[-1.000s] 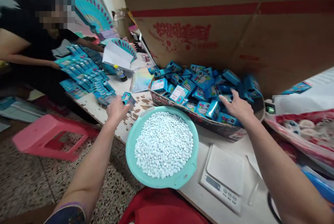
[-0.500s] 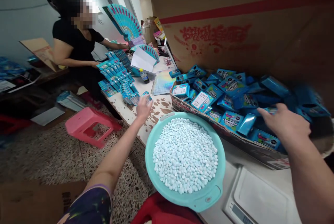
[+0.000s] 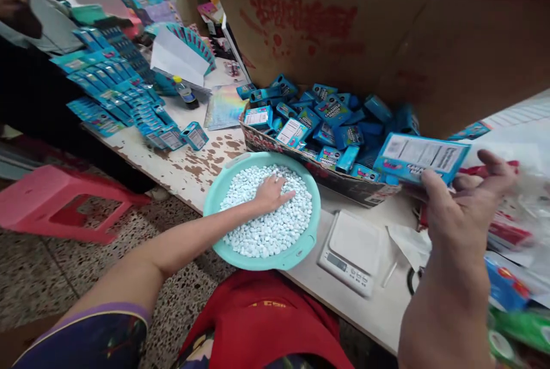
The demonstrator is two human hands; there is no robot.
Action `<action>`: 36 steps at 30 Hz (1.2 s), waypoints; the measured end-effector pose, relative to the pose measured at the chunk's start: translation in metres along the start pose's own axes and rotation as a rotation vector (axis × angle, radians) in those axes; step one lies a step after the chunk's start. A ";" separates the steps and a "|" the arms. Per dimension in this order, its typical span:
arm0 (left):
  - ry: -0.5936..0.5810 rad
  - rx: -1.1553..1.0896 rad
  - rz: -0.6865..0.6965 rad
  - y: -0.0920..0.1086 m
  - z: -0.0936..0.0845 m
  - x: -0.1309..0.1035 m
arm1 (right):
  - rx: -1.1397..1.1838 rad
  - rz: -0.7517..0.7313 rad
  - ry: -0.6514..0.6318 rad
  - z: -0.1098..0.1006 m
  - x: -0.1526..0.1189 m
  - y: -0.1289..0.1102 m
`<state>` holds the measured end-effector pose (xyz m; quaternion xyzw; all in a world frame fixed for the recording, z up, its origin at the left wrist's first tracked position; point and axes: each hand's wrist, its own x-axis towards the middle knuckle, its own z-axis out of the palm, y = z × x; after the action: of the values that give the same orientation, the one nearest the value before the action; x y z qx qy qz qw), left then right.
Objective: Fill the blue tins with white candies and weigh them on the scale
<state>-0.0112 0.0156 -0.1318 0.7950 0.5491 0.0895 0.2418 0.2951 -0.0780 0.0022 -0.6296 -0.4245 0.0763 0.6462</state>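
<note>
1) In the round basin (image 3: 212, 208), pale candies (image 3: 266, 237) are heaped; judged hard, light and prone to roll, they are best scooped with cupped fingers
2) On them the left grip (image 3: 271, 192) is laid, thumb spread; whether any are held cannot be told
3) By the carton's (image 3: 369, 194) right end, the caramel box (image 3: 423, 154), probably light, crushable card, is pinched by the right grip (image 3: 466, 205), thumb at its lower edge; stiff edges are best gripped softly

A green basin (image 3: 258, 263) of white pellets (image 3: 262, 237) overhangs the bench (image 3: 206, 157), the left grip (image 3: 270, 194) spread on the pellets. Right of the basin, the right grip (image 3: 462, 205) holds a blue box (image 3: 423, 157), with a scale (image 3: 350, 254) nearer the basin. Behind the basin stands a filled carton (image 3: 361, 192).
</note>
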 end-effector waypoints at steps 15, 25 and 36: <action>-0.017 -1.298 -0.518 0.027 -0.026 -0.041 | 0.406 0.631 -0.412 0.038 -0.135 -0.008; 0.258 -1.829 -0.216 0.074 -0.077 -0.049 | -0.091 -0.012 -0.681 0.078 -0.151 -0.034; 0.306 -1.720 -0.174 0.071 -0.060 -0.049 | -0.159 -0.165 -0.673 0.092 -0.150 -0.025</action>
<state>0.0045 -0.0322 -0.0397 0.2717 0.3764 0.5593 0.6868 0.1306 -0.1092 -0.0575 -0.5809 -0.6678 0.1937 0.4231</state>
